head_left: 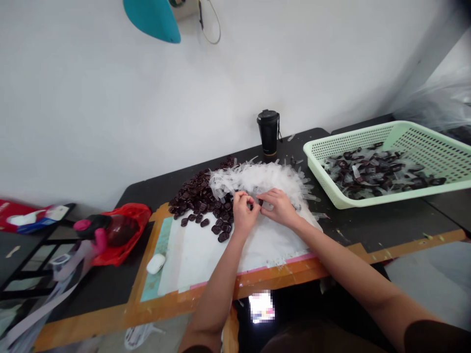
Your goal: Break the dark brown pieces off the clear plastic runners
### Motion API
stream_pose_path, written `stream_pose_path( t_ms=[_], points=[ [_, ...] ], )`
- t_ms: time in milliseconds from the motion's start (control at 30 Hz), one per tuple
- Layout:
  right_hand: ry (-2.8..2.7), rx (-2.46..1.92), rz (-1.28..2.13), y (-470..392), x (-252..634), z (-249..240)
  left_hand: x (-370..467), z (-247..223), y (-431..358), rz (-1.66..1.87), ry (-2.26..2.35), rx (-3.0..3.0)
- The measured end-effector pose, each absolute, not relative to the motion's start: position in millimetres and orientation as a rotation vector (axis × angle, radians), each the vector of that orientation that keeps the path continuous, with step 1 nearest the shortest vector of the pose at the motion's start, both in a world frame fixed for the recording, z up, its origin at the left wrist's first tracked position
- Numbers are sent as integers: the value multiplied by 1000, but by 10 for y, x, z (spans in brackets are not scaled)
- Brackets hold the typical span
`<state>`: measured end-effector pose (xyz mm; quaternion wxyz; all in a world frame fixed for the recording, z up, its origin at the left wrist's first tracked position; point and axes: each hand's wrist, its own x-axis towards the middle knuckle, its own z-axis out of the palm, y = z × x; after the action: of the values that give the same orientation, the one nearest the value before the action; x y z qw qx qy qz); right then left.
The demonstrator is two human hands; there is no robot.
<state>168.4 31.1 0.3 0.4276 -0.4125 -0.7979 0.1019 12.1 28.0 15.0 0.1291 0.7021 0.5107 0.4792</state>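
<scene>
Over the white sheet (195, 260), my left hand (244, 212) and my right hand (278, 206) meet fingertip to fingertip. A small dark brown piece (260, 202) shows at the fingertips of my right hand, which pinches it. The fingers of my left hand are also closed in a pinch against it; what they hold is too small to make out. To the left of my hands lies a pile of dark brown, rounded-square pieces (198, 196). Just beyond them is a heap of translucent whitish plastic strips or sleeves (257, 176).
At the right stands a pale green basket (329, 192) holding dark pieces with clear plastic. A black lidded cup (268, 132) is by the wall. At left are a white case (156, 264), a red bag (138, 215) with a bottle (119, 229). A lit phone screen (261, 306) shows below the table edge.
</scene>
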Motion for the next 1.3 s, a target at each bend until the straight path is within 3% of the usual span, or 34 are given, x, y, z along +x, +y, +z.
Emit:
stream_pose_path(
  t_ms=[233,400,533,733,1000,1167,1300],
  points=[
    [-1649,-883,931,279,1644,62,114,189,237,1497,1358,2042],
    [-1211,-735,1292,292,1619,62,222,128,232,1405,1101,1361],
    [-1082,-745,1242,277,1588,42,297,81,238,1249,810,908],
    [-1069,-750,1223,250,1537,29,297,122,241,1322,688,642],
    [-1296,-953,786,189,1599,166,226,174,243,1003,727,638],
    [-1220,-996,905,220,1627,185,235,152,218,969,755,643],
    [-1171,-852,1230,268,1672,185,231,149,239,1105,772,639]
  ],
)
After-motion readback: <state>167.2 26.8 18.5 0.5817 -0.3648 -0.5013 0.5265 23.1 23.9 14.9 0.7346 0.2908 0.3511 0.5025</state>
